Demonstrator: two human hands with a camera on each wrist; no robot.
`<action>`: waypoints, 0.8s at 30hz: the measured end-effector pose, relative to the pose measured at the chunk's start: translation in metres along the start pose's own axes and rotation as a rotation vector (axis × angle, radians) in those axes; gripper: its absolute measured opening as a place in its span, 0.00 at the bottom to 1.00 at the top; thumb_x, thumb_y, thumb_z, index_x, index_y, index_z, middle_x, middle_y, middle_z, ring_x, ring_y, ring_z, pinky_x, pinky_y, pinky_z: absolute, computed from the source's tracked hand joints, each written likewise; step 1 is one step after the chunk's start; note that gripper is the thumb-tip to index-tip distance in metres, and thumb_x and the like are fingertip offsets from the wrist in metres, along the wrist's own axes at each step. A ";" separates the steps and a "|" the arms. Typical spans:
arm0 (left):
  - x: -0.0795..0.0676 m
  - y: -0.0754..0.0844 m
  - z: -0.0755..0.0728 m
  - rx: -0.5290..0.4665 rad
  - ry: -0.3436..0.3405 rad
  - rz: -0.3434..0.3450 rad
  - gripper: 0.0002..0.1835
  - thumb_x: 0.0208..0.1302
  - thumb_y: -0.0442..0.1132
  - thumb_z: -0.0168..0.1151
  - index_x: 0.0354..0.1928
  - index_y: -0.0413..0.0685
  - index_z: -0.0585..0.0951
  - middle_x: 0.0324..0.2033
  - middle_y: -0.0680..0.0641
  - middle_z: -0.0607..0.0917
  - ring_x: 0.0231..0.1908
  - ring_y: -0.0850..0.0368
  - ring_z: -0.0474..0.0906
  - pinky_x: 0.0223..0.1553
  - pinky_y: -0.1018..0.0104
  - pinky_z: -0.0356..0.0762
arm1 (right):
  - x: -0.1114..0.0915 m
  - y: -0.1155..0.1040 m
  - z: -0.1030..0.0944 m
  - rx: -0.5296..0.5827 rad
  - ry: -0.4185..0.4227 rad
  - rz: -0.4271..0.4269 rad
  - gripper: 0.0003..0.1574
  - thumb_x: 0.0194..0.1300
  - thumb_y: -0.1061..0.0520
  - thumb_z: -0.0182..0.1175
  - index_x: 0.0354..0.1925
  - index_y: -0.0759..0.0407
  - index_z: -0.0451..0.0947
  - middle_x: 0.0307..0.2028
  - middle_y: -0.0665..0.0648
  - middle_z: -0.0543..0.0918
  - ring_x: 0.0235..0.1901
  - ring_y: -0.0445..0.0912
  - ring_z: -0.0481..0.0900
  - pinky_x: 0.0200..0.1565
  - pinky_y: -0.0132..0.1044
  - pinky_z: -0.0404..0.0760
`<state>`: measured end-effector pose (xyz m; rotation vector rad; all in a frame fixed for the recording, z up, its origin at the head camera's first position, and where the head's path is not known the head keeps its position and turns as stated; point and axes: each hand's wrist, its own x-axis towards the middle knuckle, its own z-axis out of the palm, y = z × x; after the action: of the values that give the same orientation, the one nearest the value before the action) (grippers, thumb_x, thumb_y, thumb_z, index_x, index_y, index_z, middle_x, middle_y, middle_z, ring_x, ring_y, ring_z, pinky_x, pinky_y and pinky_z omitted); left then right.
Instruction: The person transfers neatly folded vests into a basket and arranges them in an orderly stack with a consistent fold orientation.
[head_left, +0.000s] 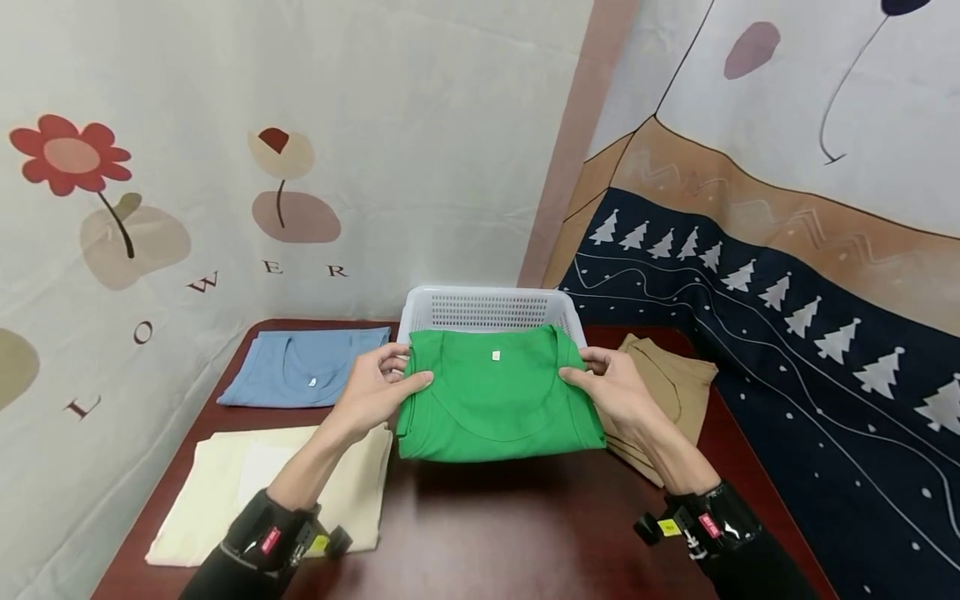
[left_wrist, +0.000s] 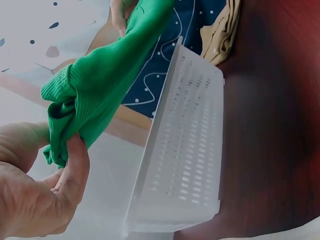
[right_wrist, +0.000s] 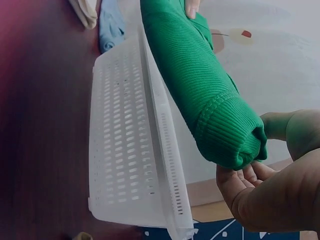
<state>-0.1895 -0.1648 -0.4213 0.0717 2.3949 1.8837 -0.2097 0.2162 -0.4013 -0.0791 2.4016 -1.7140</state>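
A folded green ribbed shirt (head_left: 498, 400) with a small white neck label hangs in the air between both hands. My left hand (head_left: 382, 382) pinches its left side, thumb on top and fingers beneath. At the opposite side my right hand (head_left: 611, 385) holds it the same way. In the left wrist view the left hand (left_wrist: 45, 185) grips the folded end of the shirt. The right hand (right_wrist: 272, 170) shows at the other end in the right wrist view. Behind and below the shirt stands a white perforated plastic basket (head_left: 491, 308), partly hidden by it.
On the dark red table (head_left: 480, 533), a folded blue shirt (head_left: 277, 362) lies at the back left, with a folded cream garment (head_left: 217, 475) in front of it. Right of the basket lies a folded tan garment (head_left: 675, 379). Printed curtains (head_left: 420, 125) hang close behind the table.
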 end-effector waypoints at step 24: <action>0.075 0.010 -0.013 0.180 -0.010 -0.023 0.37 0.76 0.50 0.75 0.80 0.44 0.76 0.67 0.35 0.83 0.67 0.38 0.81 0.64 0.46 0.84 | 0.057 -0.012 -0.008 -0.081 0.056 -0.032 0.29 0.80 0.57 0.68 0.69 0.74 0.80 0.42 0.54 0.90 0.36 0.35 0.90 0.42 0.29 0.91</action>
<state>-0.2655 -0.1679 -0.4119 0.0655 2.5402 1.6503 -0.2678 0.2110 -0.3948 -0.0823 2.5232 -1.6539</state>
